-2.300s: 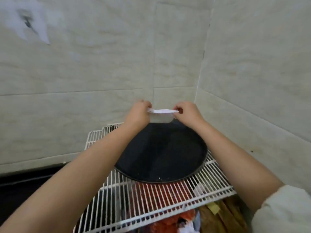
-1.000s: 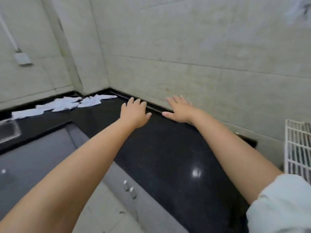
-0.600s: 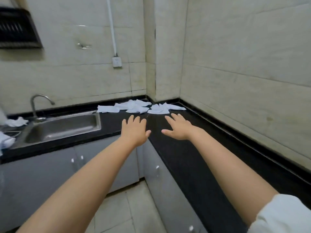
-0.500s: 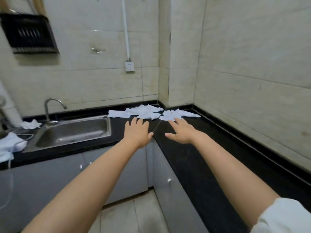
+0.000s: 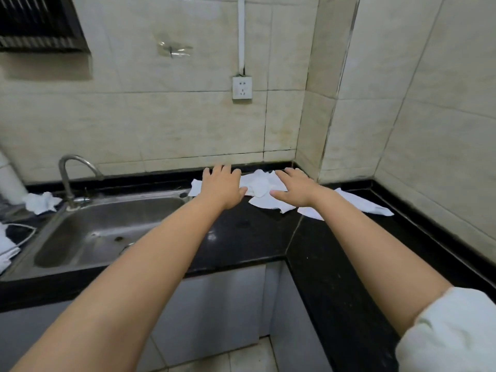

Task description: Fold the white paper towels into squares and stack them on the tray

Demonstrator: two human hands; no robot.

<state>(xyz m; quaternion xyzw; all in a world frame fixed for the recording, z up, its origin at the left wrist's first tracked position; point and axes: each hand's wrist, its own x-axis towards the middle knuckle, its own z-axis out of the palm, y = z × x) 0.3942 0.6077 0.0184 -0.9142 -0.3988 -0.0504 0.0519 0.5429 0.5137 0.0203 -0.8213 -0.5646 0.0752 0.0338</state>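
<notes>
Both hands reach forward over the black tabletop, and neither grip is clamped on anything. The left hand has its fingers straight and apart; the right hand too. The white paper towels lie loose and crumpled in the corner, under and between the two hands. The steel sink is left of the left hand.
</notes>
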